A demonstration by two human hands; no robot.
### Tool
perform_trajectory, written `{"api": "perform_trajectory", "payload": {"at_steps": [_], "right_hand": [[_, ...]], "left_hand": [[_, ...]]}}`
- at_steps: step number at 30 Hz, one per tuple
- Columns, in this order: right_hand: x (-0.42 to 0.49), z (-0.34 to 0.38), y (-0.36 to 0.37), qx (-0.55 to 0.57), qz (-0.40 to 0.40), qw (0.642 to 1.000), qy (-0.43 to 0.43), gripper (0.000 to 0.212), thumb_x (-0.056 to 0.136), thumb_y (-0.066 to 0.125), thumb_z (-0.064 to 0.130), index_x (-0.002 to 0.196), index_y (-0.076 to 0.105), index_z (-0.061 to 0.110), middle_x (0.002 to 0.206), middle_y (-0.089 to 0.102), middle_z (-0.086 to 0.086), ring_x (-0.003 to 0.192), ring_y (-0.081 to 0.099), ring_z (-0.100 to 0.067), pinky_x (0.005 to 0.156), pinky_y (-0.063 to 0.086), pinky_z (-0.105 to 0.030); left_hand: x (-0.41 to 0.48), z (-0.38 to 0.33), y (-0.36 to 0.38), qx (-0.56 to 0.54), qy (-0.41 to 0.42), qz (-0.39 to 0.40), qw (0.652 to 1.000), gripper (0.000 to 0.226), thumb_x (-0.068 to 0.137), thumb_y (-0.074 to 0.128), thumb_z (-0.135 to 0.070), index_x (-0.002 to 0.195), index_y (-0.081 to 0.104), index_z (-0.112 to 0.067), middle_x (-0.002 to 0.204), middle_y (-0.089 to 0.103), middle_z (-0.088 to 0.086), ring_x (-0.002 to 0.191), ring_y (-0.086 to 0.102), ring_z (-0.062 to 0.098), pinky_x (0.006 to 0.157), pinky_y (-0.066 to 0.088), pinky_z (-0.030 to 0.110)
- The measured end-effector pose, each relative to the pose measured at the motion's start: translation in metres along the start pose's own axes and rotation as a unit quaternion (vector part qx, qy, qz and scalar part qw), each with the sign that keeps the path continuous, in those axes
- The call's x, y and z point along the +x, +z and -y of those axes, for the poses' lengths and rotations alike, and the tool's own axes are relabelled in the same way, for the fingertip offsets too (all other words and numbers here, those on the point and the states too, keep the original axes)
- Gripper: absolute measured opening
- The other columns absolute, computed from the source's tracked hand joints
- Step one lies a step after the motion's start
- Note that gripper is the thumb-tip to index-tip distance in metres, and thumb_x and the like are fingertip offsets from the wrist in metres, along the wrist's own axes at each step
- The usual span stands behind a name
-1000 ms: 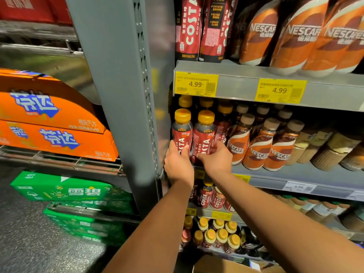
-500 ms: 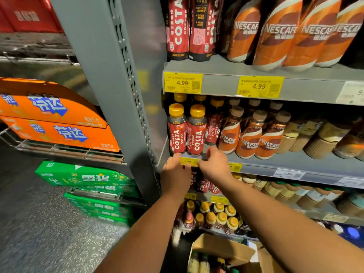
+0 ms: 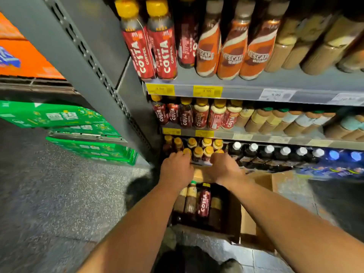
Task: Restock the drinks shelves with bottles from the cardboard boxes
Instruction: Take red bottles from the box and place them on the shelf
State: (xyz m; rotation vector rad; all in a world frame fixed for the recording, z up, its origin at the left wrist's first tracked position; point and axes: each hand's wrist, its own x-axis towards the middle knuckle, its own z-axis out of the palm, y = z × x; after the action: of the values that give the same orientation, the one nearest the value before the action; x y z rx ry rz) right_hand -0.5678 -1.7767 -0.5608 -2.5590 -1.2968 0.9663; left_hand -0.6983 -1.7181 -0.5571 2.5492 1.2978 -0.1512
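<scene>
Grey shelving (image 3: 242, 94) is seen crammed with coffee drinks. Left hand (image 3: 176, 168) and right hand (image 3: 226, 167) are held over yellow-capped bottles (image 3: 198, 152) on the lowest shelf; a grip cannot be confirmed. Boxed bottles (image 3: 203, 203) are stood in the cardboard box (image 3: 248, 222) below: rigid, weighty, likely slick, best gripped round the neck.

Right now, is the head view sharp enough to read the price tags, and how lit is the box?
Head view: price tags smeared, figures barely legible; shelf edges bow from the wide lens; the cardboard box is dim inside, though one Costa bottle has a label that reads.
</scene>
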Motion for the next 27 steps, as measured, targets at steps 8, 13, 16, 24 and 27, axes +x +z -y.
{"api": "perform_trajectory", "payload": {"at_steps": [8,13,16,24,27], "right_hand": [[-0.004,-0.087,0.126,0.100,0.070,0.984,0.131,0.030,0.091,0.055,0.030,0.107,0.064,0.007,0.108,0.067,-0.014,0.102,0.063,-0.033,0.075,0.052,-0.032],[0.024,-0.127,0.204,0.178,0.104,0.961,0.186,0.032,0.087,0.057,0.041,0.107,0.065,0.017,0.108,0.068,-0.009,0.094,0.064,-0.029,0.073,0.047,-0.029],[0.046,-0.146,0.252,0.217,0.127,0.940,0.231,0.035,0.087,0.060,0.038,0.111,0.061,0.012,0.109,0.066,-0.011,0.094,0.061,-0.030,0.071,0.043,-0.028],[0.083,-0.167,0.339,0.305,0.163,0.890,0.296,0.031,0.093,0.055,0.028,0.118,0.059,0.010,0.110,0.065,-0.009,0.097,0.061,-0.027,0.084,0.052,-0.038],[0.096,-0.171,0.348,0.296,0.152,0.886,0.323,0.033,0.092,0.056,0.023,0.122,0.056,0.008,0.116,0.062,-0.014,0.104,0.061,-0.030,0.090,0.053,-0.043]], "left_hand": [[-0.009,-0.010,0.140,-0.005,0.012,0.180,0.984,0.022,0.094,0.044,-0.026,0.106,0.056,-0.012,0.111,0.056,0.011,0.107,0.054,0.032,0.085,0.045,0.043],[-0.010,-0.007,0.228,-0.108,-0.029,0.234,0.966,0.032,0.096,0.041,-0.032,0.110,0.058,-0.009,0.116,0.056,0.017,0.107,0.056,0.035,0.086,0.049,0.041],[-0.003,0.001,0.287,-0.185,-0.079,0.282,0.938,0.023,0.091,0.051,-0.028,0.098,0.060,-0.008,0.105,0.061,0.016,0.100,0.058,0.034,0.078,0.047,0.036],[0.018,0.013,0.388,-0.301,-0.225,0.327,0.867,0.031,0.096,0.050,-0.024,0.119,0.058,-0.005,0.119,0.061,0.014,0.107,0.057,0.031,0.093,0.046,0.037],[0.026,0.012,0.401,-0.360,-0.283,0.303,0.836,0.027,0.097,0.051,-0.022,0.117,0.058,-0.006,0.112,0.063,0.012,0.094,0.059,0.025,0.082,0.051,0.033]]}}
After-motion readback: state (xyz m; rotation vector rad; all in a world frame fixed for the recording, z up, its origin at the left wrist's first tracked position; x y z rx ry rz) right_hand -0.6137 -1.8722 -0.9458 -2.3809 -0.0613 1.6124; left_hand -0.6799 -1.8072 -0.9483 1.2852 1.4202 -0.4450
